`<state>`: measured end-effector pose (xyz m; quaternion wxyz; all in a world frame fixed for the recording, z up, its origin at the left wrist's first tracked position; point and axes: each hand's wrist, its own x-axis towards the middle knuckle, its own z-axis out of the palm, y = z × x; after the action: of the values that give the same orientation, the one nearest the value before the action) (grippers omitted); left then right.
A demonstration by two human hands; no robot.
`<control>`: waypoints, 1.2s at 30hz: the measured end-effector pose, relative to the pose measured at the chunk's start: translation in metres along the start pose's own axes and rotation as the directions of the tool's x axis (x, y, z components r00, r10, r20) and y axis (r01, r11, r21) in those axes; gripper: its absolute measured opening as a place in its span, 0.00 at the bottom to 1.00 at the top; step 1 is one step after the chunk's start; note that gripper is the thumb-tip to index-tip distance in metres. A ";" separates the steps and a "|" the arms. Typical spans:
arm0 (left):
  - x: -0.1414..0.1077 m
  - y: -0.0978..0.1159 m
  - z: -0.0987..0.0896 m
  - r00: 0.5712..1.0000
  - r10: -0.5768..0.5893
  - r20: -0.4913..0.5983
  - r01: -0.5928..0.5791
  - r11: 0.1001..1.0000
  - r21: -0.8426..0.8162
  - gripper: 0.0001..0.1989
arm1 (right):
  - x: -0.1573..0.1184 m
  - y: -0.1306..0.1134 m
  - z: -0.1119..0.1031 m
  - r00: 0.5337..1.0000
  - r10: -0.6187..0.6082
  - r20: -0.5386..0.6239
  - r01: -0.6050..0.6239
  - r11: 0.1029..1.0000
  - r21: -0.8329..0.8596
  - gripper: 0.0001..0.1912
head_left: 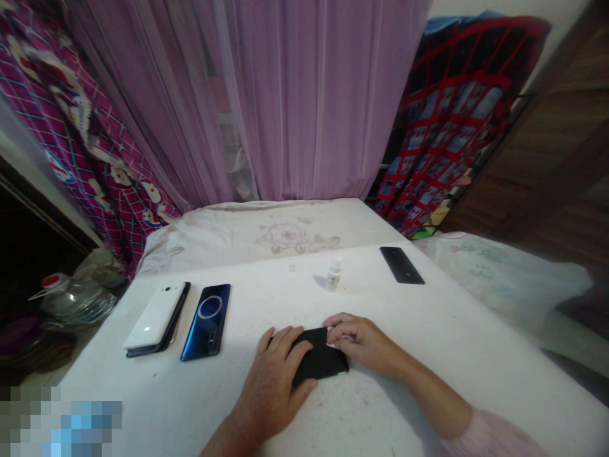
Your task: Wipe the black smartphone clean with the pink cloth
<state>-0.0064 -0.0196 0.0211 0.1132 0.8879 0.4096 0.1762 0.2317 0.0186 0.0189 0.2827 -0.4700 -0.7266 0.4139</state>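
Note:
A black phone (320, 354) lies flat on the white table in front of me, partly covered by my hands. My left hand (276, 381) holds its left part, fingers spread across the far side and thumb along the near edge. With bent fingers, my right hand (359, 343) pinches a small pinkish-white cloth (331, 336) against the phone's far right corner. Beyond the phone stands a small white bottle (333, 275), upright with its cap on. A small pale square piece (292, 268) lies to the bottle's left.
At left, a white phone (157, 317) tops a stack of phones, beside a blue phone (207, 324). Another dark phone (402, 264) rests near the right edge of the table (257, 279). A clear jug with a red cap (71, 295) stands beyond the left edge. Purple curtains (309, 95) hang behind.

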 end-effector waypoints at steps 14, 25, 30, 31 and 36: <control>0.001 0.002 -0.001 1.000 -0.007 -0.002 0.007 1.000 -0.012 0.20 | -0.002 -0.001 -0.003 0.998 -0.028 0.050 0.028 1.000 0.000 0.10; 0.001 0.002 0.000 1.000 0.004 -0.018 -0.005 1.000 -0.007 0.20 | -0.002 0.001 -0.004 0.998 -0.021 0.054 0.020 1.000 0.008 0.09; 0.001 0.001 0.001 1.000 0.000 -0.011 0.000 1.000 -0.007 0.21 | 0.003 0.004 0.006 0.994 -0.026 -0.106 0.023 0.999 -0.033 0.11; 0.001 0.001 0.001 1.000 -0.003 -0.009 0.003 1.000 -0.006 0.21 | 0.003 0.005 0.007 0.992 -0.022 -0.125 0.016 0.999 -0.047 0.11; 0.001 0.002 0.000 1.000 -0.001 -0.006 0.001 1.000 0.002 0.21 | 0.002 0.004 0.004 0.994 -0.042 -0.099 0.038 0.998 -0.042 0.11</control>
<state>-0.0044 -0.0198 0.0220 0.1112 0.8874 0.4104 0.1782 0.2295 0.0198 0.0135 0.3174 -0.4808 -0.7291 0.3696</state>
